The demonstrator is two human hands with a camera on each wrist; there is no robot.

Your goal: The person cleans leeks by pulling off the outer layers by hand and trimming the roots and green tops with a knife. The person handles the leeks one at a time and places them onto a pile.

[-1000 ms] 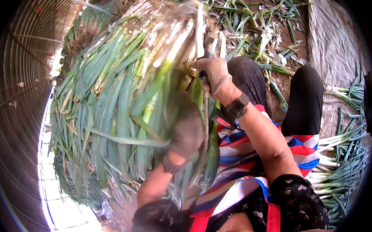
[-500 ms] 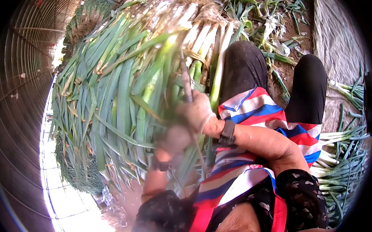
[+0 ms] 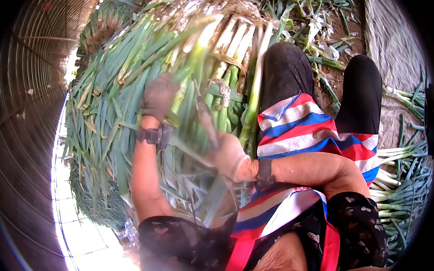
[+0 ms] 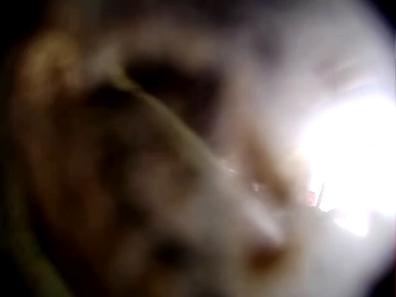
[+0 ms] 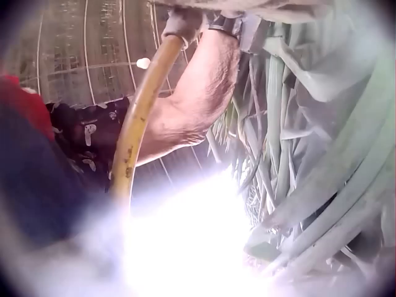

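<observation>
In the head view the gloved left hand (image 3: 159, 97) grips a leek (image 3: 188, 83) by its green part; the stalk is blurred and its pale end points up and right. To the right and lower, the gloved right hand (image 3: 227, 157) holds a thin wand-like tool (image 3: 206, 119), its tip pointing up beside the leek. A yellow hose (image 5: 139, 111) runs below the right hand in the right wrist view. Under both hands lies a large pile of leeks (image 3: 128, 100). The left wrist view is too blurred to read.
A bundle of pale stalks (image 3: 232, 43) lies by the person's knee (image 3: 287, 69). Leaf scraps (image 3: 319, 29) cover the soil beyond. More leeks (image 3: 403, 195) lie at the right by a grey sheet (image 3: 392, 40). A ribbed wall (image 3: 27, 119) stands at the left.
The left hand has moved up and left, away from the right hand. The right hand has dropped lower than at first, and the tool now tilts leftward.
</observation>
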